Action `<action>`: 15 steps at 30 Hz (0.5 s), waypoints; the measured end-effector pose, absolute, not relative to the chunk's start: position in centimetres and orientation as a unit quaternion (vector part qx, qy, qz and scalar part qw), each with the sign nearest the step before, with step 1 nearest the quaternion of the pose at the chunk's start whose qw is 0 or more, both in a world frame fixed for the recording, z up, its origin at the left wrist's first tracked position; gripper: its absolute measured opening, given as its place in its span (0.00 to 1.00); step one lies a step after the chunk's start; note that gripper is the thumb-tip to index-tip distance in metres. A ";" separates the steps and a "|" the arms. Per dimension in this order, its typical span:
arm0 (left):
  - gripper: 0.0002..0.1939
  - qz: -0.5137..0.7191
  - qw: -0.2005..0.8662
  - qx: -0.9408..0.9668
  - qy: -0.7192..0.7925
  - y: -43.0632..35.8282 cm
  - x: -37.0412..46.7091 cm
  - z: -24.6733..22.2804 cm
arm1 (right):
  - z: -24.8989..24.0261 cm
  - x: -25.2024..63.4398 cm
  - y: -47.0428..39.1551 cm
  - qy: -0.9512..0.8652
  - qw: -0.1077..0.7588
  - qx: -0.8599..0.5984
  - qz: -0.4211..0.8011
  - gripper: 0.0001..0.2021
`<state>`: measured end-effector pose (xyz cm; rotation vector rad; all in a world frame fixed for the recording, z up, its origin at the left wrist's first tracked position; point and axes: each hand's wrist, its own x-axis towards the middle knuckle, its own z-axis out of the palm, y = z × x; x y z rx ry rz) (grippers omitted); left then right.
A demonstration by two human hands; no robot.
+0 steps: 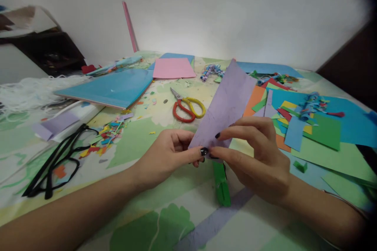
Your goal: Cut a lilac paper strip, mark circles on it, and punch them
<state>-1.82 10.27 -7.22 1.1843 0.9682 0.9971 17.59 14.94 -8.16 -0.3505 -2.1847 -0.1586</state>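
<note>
A strip of purple paper [226, 102] is held up at a slant above the table. My left hand [173, 153] pinches its lower left corner between thumb and fingers. My right hand [256, 157] is at the lower right edge, its fingers bent and touching the paper near the left thumb. Just below the hands lies a folded green paper piece [222, 188], its upper end hidden by the purple paper. Scissors with one red and one yellow handle [190, 110] rest on the table left of the strip.
Black glasses [66, 160] and colored scraps [108, 135] lie at left, near a blue folder [112, 86]. Pink paper [173, 68] is at the back. Stacked colored sheets [326, 129] with paper bits cover the right side. White string [38, 90] is heaped far left.
</note>
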 end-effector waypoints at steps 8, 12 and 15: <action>0.04 0.425 0.628 0.506 0.411 10.3 -1.8 -7.2 | -8.2 18.0 15.1 -0.900 0.414 -0.115 -0.069 0.05; 0.03 0.419 0.635 0.506 0.407 10.2 -1.7 -7.2 | -8.1 18.0 15.2 -0.908 0.401 -0.090 -0.083 0.06; 0.03 0.417 0.637 0.507 0.403 10.2 -1.7 -7.3 | -7.9 17.8 15.3 -0.910 0.398 -0.081 -0.086 0.07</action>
